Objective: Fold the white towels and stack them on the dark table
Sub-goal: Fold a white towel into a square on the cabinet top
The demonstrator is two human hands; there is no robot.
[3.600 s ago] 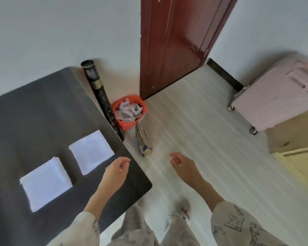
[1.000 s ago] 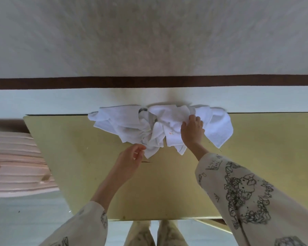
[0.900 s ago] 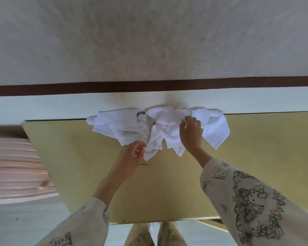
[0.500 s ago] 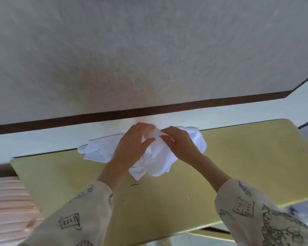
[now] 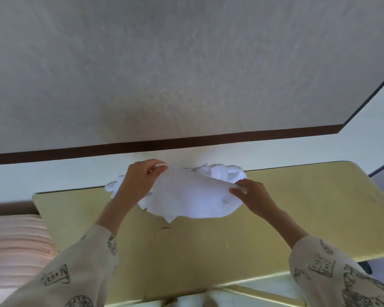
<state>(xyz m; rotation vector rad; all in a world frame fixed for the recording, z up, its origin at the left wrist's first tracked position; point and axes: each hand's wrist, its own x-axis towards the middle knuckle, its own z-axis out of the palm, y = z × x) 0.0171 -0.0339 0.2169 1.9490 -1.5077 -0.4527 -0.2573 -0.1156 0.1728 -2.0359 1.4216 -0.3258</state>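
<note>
White terry cloth, a single soft towel (image 5: 186, 196), is stretched between two hands just above centre frame, over the far edge of a yellow-green worktop (image 5: 297, 218) with rounded corners. The left hand (image 5: 140, 182) pinches the towel's upper left corner between thumb and curled fingers, and the right hand (image 5: 253, 196) pinches its right edge the same way, so the cloth hangs spread between them, its ragged lower edge drooping toward the worktop surface. Whether that lower edge touches the surface cannot be told.

Behind the held towel, a crumpled heap of more white towels (image 5: 220, 171) lies on the worktop's far edge, showing above the spread cloth at centre right and poking out to the left of the left wrist.

Both forearms wear cream sleeves (image 5: 80, 271) printed with dark line drawings, entering from the lower left and lower right corners.

Beyond the worktop, a pale floor strip meets a dark brown skirting board (image 5: 186, 140), with a speckled grey-white wall (image 5: 164, 63) filling the upper frame. A ridged pink case (image 5: 11, 244) sits at the lower left edge, beside the worktop.
</note>
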